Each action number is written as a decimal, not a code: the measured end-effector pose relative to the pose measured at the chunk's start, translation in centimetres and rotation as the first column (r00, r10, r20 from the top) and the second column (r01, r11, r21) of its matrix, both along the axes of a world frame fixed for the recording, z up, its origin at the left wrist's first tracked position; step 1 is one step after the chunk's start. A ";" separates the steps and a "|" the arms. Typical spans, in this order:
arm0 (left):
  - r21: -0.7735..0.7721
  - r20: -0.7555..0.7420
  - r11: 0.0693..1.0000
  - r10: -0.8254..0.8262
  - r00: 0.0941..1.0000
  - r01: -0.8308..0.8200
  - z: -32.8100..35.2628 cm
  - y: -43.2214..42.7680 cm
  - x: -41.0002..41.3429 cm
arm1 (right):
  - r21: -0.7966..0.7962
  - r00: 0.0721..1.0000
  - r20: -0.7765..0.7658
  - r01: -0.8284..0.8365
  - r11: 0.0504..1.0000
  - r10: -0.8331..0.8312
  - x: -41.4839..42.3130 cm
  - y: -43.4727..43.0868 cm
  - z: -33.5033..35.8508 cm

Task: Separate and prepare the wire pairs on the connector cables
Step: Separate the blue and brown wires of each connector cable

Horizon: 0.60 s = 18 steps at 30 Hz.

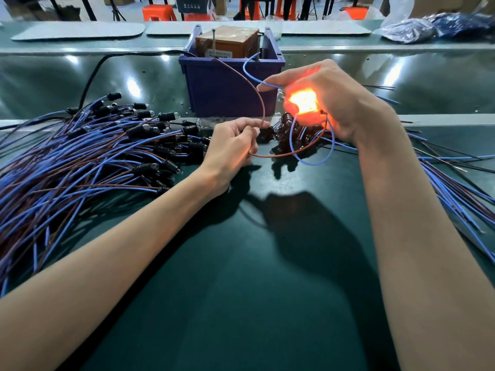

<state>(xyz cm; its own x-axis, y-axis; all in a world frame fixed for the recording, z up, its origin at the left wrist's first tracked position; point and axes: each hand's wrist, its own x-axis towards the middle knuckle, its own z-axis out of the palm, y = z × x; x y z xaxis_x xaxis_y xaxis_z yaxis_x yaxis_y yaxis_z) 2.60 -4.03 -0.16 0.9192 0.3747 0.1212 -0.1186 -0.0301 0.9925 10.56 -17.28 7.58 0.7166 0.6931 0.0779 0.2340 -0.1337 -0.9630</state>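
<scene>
Evidently one cable is in hand, held over the table [267, 263] just near of the blue bin [227, 87]. The left hand [233, 145] has its grip pinched on the brown wire [261, 100], whose far end reaches up to the bin. The right hand [334, 103] has its grip curled round a glowing bulb [302, 101] and pinches the blue wire [247, 73], which also arcs to the bin. A large heap of cables [93, 156] lies at the left and a thinner spread [455, 183] at the right. I cannot tell which is finished, so much may remain.
</scene>
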 end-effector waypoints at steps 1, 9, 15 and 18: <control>-0.002 0.002 1.000 0.000 1.000 0.000 0.0 0.0 0.0 | -0.002 1.000 0.001 0.000 1.000 0.000 0.0 0.0 0.0; -0.061 0.067 0.998 0.033 0.997 -0.029 0.2 0.1 -0.2 | -0.132 0.991 0.104 0.096 0.987 -0.082 -0.8 -0.1 0.7; -0.186 0.094 0.982 0.033 0.995 -0.015 0.6 0.3 -0.3 | -0.300 0.985 0.098 0.169 0.939 -0.146 -0.2 -0.2 1.4; -0.208 0.129 0.978 0.045 0.991 -0.018 0.8 0.3 -0.3 | -0.304 0.997 0.015 0.071 0.950 -0.069 -0.2 -1.2 1.7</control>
